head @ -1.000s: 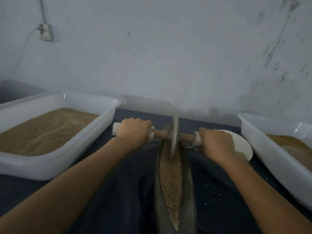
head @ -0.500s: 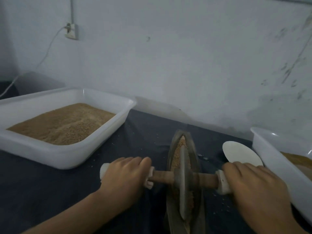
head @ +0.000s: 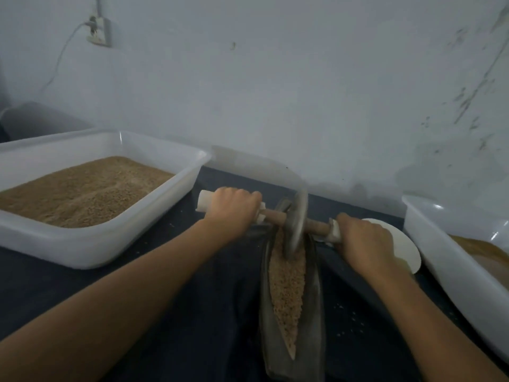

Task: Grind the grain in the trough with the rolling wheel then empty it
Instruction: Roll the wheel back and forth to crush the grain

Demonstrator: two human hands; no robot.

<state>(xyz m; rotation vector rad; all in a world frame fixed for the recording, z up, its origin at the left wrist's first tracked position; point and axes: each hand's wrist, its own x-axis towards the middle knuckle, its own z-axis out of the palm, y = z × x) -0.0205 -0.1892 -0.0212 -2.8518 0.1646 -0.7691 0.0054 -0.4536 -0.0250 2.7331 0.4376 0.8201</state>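
A long, narrow dark metal trough (head: 315, 312) lies on the dark cloth, pointing away from me, with brown grain (head: 289, 288) along its groove. The grey metal rolling wheel (head: 297, 224) stands in the trough's far end, blurred by motion. A wooden axle runs through it, with white handles on both ends. My left hand (head: 234, 210) grips the left handle. My right hand (head: 363, 238) grips the right handle. Both arms are stretched forward.
A white plastic tub (head: 91, 244) of brown grain sits at the left. Another white tub (head: 451, 260) with brown meal stands at the right edge. A white dish (head: 405, 244) lies behind my right hand. The wall is just behind the table, and a few loose grains (head: 347, 312) lie on the cloth.
The wheel rolled from the trough's far end toward me, then back out to the far end. Both hands kept their grip on the handles throughout.
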